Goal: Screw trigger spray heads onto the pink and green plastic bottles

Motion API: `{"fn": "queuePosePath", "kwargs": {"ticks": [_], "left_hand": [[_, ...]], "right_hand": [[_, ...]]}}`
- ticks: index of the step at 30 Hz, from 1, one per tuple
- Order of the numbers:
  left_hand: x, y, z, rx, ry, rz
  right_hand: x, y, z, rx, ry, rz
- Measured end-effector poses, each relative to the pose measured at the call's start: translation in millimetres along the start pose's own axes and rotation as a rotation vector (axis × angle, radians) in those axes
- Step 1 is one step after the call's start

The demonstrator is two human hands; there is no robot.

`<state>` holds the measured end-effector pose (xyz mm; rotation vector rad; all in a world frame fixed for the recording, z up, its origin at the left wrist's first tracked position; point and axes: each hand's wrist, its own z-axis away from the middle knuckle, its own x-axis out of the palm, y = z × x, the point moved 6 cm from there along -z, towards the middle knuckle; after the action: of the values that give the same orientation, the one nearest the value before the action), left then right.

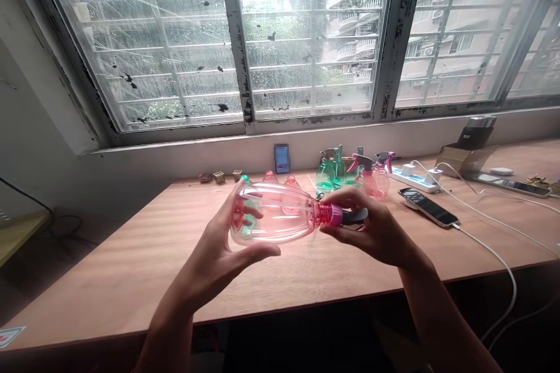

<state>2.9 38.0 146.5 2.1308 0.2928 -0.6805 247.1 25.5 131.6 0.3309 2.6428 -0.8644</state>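
Observation:
A clear pink spray bottle (280, 218) lies sideways in the air above the table, its neck pointing right. My left hand (227, 256) is wrapped round its base, thumb below and fingers behind, seen through the plastic. At the neck, my right hand (371, 227) grips the spray head (343, 215), which has a pink collar and a dark nozzle part. The collar sits at the bottle's threaded neck; whether it is fully screwed on I cannot tell. Behind the held bottle stand pink bottles (270, 176) without spray heads and a green one, partly hidden.
Several green spray bottles (338, 166) and pink spray bottles (377, 178) stand at the back. To the right are a power strip (413, 179), a phone (429, 207) on a white cable, and a cardboard box (459, 157). A small screen device (282, 158) leans on the wall.

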Motion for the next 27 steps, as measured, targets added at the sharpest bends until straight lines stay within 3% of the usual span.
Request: {"fn": "queuePosePath", "kwargs": {"ticks": [8,15,23,27], "left_hand": [[-1.4,-6,6,0.069,-0.01,-0.06],[-9.6,2,8,0.181,0.121,-0.015],[8.6,12,10,0.258,0.052,0.117],[7.0,13,9,0.223,0.074,0.183]], "right_hand": [[3,5,0,0.088,-0.048,-0.067],[8,9,-4,0.208,0.016,-0.359],[12,12,0,0.273,-0.008,-0.42],[10,10,1,0.225,-0.021,-0.449]]}}
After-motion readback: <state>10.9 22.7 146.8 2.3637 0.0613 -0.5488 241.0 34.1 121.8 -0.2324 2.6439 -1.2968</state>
